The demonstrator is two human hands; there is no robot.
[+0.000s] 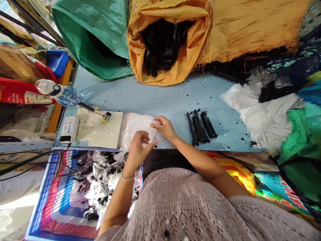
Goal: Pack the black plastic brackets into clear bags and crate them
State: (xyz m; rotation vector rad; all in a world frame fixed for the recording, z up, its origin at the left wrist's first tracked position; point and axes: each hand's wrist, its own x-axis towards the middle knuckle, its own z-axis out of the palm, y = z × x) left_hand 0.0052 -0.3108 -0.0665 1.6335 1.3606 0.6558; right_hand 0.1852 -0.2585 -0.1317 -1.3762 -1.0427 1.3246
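A stack of clear plastic bags (pixel 135 125) lies flat near the front edge of the table. My right hand (pixel 164 128) pinches a thin clear plastic bag (pixel 157 124) over the right side of that stack. Just left of it, my left hand (pixel 140 149) is above the stack's front edge, fingers curled and thumb held apart; nothing shows clearly between them. Several black plastic parts (pixel 200 127) lie side by side on the table to the right of my hands.
An orange sack (pixel 135 43) full of black parts lies open at the back, beside a green sack (pixel 100 67). Cardboard (pixel 110 134), a screwdriver-like tool (pixel 94 109) and a water bottle (pixel 69 95) are left. A blue basket (pixel 37 214) holds bagged pieces below.
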